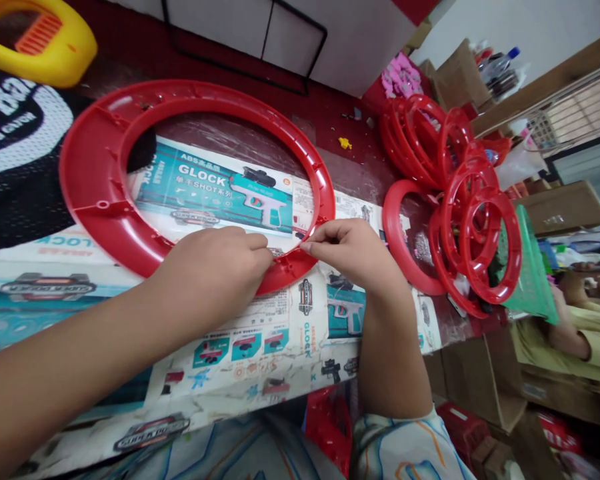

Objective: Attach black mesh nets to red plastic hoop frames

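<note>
A large red plastic ring (97, 170) lies with its hollow, ribbed side up, with small posts and screw holes along its channel. My left hand (215, 270) is closed over the near right part of its rim, fingertips bent down and partly hidden. Just to the right, my right hand (353, 253) pinches thumb and forefinger together at the ring's inner edge. Whether a small part sits between those fingertips cannot be made out. Under the ring lies a flattened printed carton (260, 340) showing toy pistols, also visible through the ring's opening.
More red rings (490, 243) are piled to the right, beside a green basket (530, 267). A yellow plastic piece (40, 50) and black mesh cloth (20, 187) lie left. Small yellow scrap (345, 143) and pink parts (401, 75) lie farther back. Another person's arm (570, 327) shows far right.
</note>
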Available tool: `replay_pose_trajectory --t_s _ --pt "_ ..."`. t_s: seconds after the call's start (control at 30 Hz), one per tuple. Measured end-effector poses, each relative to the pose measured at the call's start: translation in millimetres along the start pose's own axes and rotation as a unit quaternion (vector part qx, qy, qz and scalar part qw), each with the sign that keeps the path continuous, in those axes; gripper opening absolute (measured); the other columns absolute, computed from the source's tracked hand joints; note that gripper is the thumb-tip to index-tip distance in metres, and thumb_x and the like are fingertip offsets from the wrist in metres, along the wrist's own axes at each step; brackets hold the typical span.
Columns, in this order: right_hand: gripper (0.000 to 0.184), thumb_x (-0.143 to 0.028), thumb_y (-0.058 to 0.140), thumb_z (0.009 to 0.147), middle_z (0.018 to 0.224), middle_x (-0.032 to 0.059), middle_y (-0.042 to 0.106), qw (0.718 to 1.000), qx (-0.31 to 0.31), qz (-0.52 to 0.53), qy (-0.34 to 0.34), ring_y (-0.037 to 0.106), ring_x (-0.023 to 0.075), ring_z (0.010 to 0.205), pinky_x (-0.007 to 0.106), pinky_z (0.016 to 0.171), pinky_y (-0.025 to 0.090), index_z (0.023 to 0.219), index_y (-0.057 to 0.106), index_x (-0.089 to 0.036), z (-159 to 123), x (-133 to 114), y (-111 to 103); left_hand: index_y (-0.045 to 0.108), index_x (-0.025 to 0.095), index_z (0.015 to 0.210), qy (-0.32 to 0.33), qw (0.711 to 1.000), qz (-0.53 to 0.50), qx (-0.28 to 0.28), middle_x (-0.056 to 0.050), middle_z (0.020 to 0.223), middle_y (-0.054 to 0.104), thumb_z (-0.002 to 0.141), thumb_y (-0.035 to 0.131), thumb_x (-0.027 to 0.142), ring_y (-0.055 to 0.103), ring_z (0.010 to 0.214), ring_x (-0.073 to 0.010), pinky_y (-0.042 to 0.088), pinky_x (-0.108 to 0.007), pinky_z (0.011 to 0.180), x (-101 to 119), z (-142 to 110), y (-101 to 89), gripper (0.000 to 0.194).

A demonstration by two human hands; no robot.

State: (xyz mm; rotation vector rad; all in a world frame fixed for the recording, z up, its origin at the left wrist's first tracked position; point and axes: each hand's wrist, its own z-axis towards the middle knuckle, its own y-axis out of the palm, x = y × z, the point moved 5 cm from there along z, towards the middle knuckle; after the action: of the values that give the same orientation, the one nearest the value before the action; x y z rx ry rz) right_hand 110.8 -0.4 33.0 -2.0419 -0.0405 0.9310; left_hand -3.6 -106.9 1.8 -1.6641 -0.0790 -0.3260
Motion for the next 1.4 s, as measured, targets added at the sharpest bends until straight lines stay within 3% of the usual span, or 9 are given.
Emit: replay_pose_trajectory --t_s 0.3,0.53,0.63,1.0,1.2,1.4 --pt "0.021 -0.027 0.063 0.074 0.052 -0.0059 0.045 1.0 -0.009 -0.004 0.009 0.037 0.0072 0.052 0.024 0.053 0.03 0.057 0.056 -0.016 1.0 0.8 0.5 0.061 0.018 0.073 -0.004 1.0 -0.017 0.005 -0.006 0.074 0.059 0.086 0.039 0.017 0.054 0.069 -0.0221 0.026 -0.033 0.055 -2.4 0.0 3.9 0.026" --pt "0.016 -0.022 0.061 0.073 0.055 -0.0055 0.048 1.0 0.008 -0.007 -0.03 0.04 0.007 0.053 0.024 0.055 0.032 0.059 0.059 -0.016 -1.8 -4.4 3.0 0.06 0.018 0.073 -0.009 1.0 -0.018 -0.001 -0.007 0.072 0.059 0.089 0.034 0.023 0.055 0.068 -0.0242 0.026 -0.034 0.054 -1.1 1.5 3.8 0.031" --pt "0.01 -0.017 0.058 0.072 0.057 -0.0047 0.051 0.997 0.024 -0.04 -0.055 0.042 0.0075 0.054 0.024 0.058 0.033 0.063 0.064 -0.015 -5.3 -11.1 3.2 0.06 0.018 0.073 -0.01 1.0 -0.011 0.003 -0.008 0.071 0.058 0.089 0.032 0.024 0.056 0.067 -0.0251 0.024 -0.035 0.054 -0.9 1.6 4.7 0.033" --pt "0.016 -0.011 0.052 0.078 0.067 0.0022 0.062 0.97 0.042 -0.209 -0.114 0.052 0.0125 0.064 0.026 0.063 0.033 0.067 0.064 -0.015 -14.7 -29.3 12.5 0.059 0.019 0.075 -0.016 1.0 0.011 -0.017 -0.006 0.072 0.058 0.088 0.036 0.021 0.057 0.069 -0.025 0.022 -0.032 0.051 -2.2 0.7 4.2 0.027" --pt "0.022 -0.012 0.049 0.085 0.064 -0.0004 0.06 0.976 -0.024 -0.164 -0.144 0.051 0.0097 0.061 0.023 0.061 0.035 0.067 0.063 -0.014 -12.0 -23.2 9.7 0.061 0.02 0.079 -0.01 1.0 0.012 -0.018 -0.006 0.075 0.059 0.088 0.035 0.019 0.057 0.07 -0.025 0.023 -0.032 0.051 -2.0 0.3 2.7 0.028" --pt "0.018 -0.011 0.053 0.082 0.065 -0.0013 0.06 0.98 -0.017 -0.155 -0.126 0.052 0.0091 0.061 0.023 0.06 0.034 0.069 0.065 -0.014 -10.8 -22.1 7.6 0.06 0.02 0.079 -0.007 1.0 0.005 -0.025 -0.005 0.075 0.059 0.086 0.04 0.017 0.057 0.07 -0.0242 0.023 -0.031 0.051 -2.9 1.2 4.5 0.022"
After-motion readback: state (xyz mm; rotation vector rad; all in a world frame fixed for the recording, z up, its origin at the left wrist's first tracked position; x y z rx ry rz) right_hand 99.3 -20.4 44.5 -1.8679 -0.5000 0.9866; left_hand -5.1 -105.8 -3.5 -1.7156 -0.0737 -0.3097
